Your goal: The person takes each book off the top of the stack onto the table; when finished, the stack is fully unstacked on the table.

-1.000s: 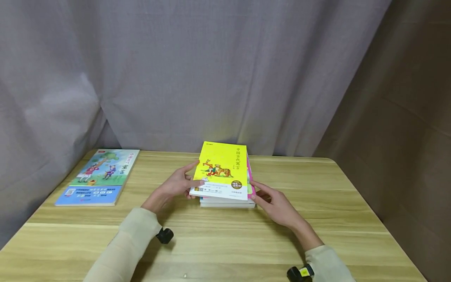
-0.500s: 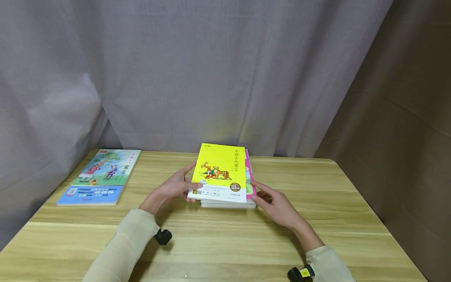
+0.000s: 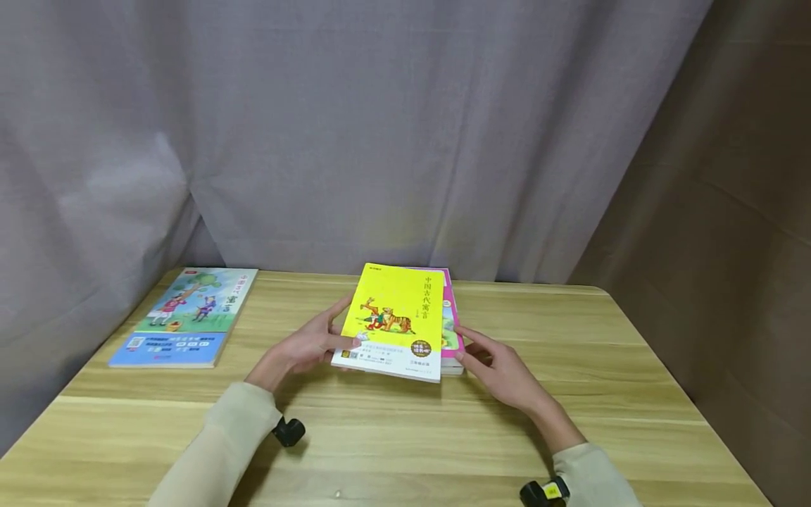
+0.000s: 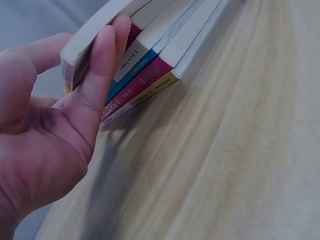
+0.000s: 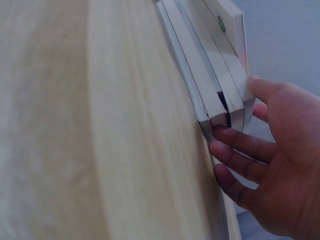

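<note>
My left hand (image 3: 310, 343) pinches a yellow paperback book (image 3: 399, 299) at its left near corner, thumb on the cover and fingers beneath. A tiger and other cartoon animals are on that cover. The book is tilted over a stack of books, overhanging its near edge. A pink-bordered book (image 3: 451, 324) tops the stack and is partly covered. In the left wrist view, coloured spines (image 4: 145, 70) show beneath the held book. My right hand (image 3: 503, 370) rests its fingertips against the stack's right side. In the right wrist view, these fingers (image 5: 240, 145) touch the books' edges.
A blue-and-green picture-covered book (image 3: 184, 317) lies flat at the left back of the wooden table (image 3: 393, 443). A grey curtain (image 3: 355, 134) hangs behind the table's back edge, and a brown one (image 3: 716, 211) hangs at the right.
The yellow book has slid toward me and slightly left with my left hand, uncovering more of the pink-bordered book. My right hand has stayed at the stack's right side.
</note>
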{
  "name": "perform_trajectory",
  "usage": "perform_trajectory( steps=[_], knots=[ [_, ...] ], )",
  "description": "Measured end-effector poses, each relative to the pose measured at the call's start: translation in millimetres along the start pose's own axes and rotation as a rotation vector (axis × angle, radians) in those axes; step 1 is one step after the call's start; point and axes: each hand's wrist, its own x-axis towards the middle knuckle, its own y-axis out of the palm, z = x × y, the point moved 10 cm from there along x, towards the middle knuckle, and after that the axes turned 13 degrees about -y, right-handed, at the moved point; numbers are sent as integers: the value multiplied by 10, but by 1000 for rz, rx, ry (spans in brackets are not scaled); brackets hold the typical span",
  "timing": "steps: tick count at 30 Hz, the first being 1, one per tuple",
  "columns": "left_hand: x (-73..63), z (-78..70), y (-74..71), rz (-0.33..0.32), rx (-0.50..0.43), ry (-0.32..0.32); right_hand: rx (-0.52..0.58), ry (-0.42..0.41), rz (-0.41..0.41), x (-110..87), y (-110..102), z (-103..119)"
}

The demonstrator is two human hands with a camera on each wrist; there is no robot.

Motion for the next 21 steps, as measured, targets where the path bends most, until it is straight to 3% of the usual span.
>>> perform_trajectory(
  steps=[11, 21],
  knots=[
    [-102, -8, 0, 6, -48, 34, -1, 5, 1, -7, -9, 6],
    [-207, -78, -31, -28, -26, 81, 10, 20, 5, 5, 7, -29]
  ],
)
